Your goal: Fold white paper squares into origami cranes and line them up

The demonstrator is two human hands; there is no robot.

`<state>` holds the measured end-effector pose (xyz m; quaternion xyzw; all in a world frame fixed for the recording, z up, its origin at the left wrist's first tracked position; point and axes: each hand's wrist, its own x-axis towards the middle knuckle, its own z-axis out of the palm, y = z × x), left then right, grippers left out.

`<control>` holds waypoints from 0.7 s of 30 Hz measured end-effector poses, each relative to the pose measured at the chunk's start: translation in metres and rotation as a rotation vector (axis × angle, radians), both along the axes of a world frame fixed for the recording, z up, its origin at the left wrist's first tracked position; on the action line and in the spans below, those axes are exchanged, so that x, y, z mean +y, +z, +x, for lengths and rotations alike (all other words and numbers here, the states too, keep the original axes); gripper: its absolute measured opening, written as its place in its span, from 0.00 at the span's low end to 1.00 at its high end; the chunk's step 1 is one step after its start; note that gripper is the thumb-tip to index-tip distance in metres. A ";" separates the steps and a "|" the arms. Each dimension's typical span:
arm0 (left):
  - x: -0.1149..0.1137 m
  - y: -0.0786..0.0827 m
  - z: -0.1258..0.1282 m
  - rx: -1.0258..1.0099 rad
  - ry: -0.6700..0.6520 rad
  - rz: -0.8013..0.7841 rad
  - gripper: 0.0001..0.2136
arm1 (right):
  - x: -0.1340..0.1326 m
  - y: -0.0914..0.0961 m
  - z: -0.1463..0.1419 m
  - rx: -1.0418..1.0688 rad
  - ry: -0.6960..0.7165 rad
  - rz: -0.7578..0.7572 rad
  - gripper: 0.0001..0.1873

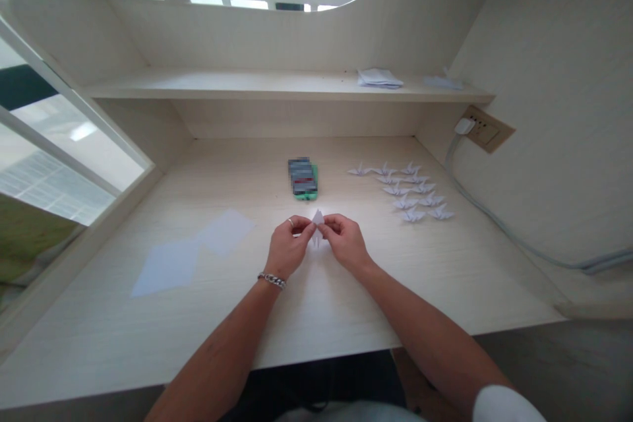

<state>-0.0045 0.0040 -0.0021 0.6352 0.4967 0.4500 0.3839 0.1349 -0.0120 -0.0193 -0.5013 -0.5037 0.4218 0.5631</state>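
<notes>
Between my two hands, above the middle of the desk, is a small piece of folded white paper (318, 218) with a pointed top. My left hand (291, 244) pinches its left side between thumb and fingers; a ring and a chain bracelet are on this hand and wrist. The right side of the paper is pinched by my right hand (345, 241). Part of the paper is hidden behind the thumbs. Several folded white paper cranes (413, 188) stand in rows to the right of my hands.
Flat white paper sheets (165, 267) lie on the desk (208, 336) at left. A dark, blurred object with a green edge (303, 178) lies beyond my hands. Folded paper (379, 78) rests on the shelf (247, 84). A cable (494, 224) runs from the wall socket (487, 128).
</notes>
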 end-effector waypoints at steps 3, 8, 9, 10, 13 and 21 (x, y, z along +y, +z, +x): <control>0.001 -0.003 0.002 -0.092 0.001 -0.104 0.12 | 0.002 0.000 0.001 0.059 -0.026 -0.048 0.14; 0.001 -0.006 0.004 -0.186 0.052 -0.199 0.13 | 0.003 -0.001 0.000 0.025 0.079 -0.085 0.14; 0.000 -0.005 0.004 -0.215 0.049 -0.219 0.13 | 0.004 -0.002 0.001 0.016 0.098 -0.086 0.13; 0.000 -0.005 0.005 -0.246 0.038 -0.240 0.14 | 0.004 -0.004 0.001 0.003 0.103 -0.085 0.12; -0.001 -0.004 0.005 -0.306 -0.017 -0.275 0.15 | 0.006 -0.007 0.003 -0.041 0.076 -0.087 0.11; -0.001 0.000 0.005 -0.358 0.039 -0.257 0.16 | 0.006 -0.005 0.002 0.146 0.173 -0.147 0.16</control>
